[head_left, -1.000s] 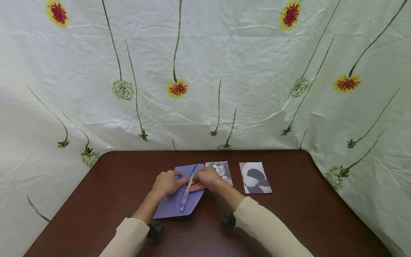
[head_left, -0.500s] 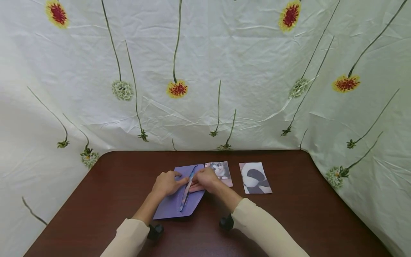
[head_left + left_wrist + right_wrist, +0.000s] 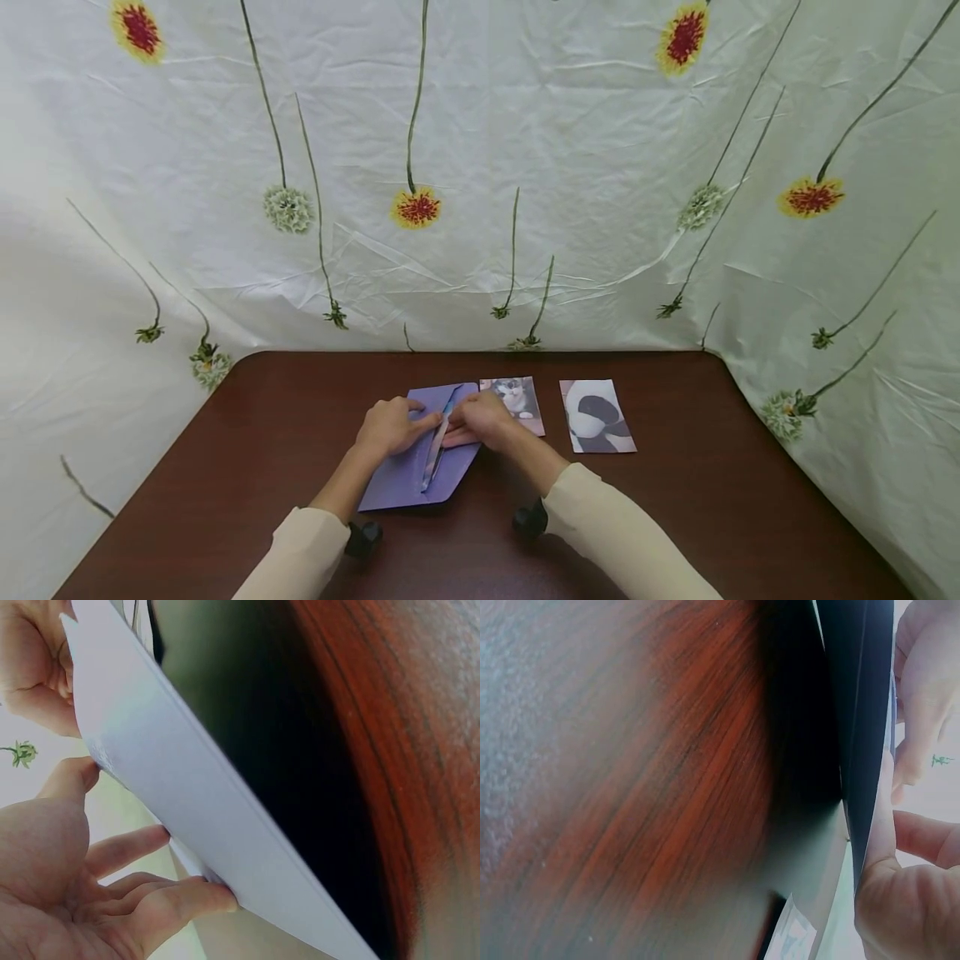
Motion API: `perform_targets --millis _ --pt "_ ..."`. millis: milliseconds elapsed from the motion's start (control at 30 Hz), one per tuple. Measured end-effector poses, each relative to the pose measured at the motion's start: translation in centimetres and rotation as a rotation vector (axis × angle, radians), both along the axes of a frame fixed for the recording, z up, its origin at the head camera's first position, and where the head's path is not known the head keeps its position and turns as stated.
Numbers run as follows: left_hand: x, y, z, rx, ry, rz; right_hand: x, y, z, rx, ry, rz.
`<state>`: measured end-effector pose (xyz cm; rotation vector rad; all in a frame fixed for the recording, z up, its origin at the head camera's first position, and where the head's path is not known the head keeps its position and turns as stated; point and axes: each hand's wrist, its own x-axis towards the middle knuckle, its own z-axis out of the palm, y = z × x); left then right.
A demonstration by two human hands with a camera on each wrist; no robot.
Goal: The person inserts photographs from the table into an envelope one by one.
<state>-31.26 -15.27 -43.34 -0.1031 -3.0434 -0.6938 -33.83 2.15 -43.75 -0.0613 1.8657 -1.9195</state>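
Observation:
A purple envelope (image 3: 400, 482) lies tilted on the table, its long opening facing up. Glossy printed paper (image 3: 432, 456), mostly hidden inside, shows as a narrow strip along that opening. My left hand (image 3: 390, 427) holds the envelope's left part, thumb reaching to the opening; the left wrist view shows its fingertips at the envelope's edge. My right hand (image 3: 483, 417) grips the envelope at the right side of the opening, with its lower fingers extended across it. What its hidden fingertips touch inside cannot be seen. In the right wrist view, a thumb or finger (image 3: 883, 817) lies along the envelope's edge.
A cat photo (image 3: 522, 406) lies just beyond my right hand, partly covered by it. Farther right is another photo (image 3: 597, 417) with white and dark shapes. Brown table (image 3: 712, 500) surrounds them, and a white flowered cloth (image 3: 480, 167) hangs behind.
The visible strip of printed paper has become narrower, and a dark gap shows beside it in the opening. Both hands stay nearly in place; the right forearm has shifted slightly left.

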Motion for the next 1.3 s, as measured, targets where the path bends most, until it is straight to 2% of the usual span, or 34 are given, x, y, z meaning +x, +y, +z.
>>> perform_targets --millis 233,600,967,1300 --pt "-0.5 0.1 0.1 -0.008 -0.004 -0.001 -0.4 0.5 0.5 0.016 0.003 0.058" --pt "-1.2 0.0 -0.4 -0.011 -0.009 0.001 -1.2 3.1 2.1 0.098 0.021 0.054" --pt "-1.8 -0.2 -0.5 -0.037 -0.003 -0.013 -2.1 7.4 3.6 0.130 0.051 -0.035" --pt "-2.1 -0.1 -0.3 -0.037 -0.001 -0.019 -2.7 12.1 4.6 0.200 0.060 -0.106"
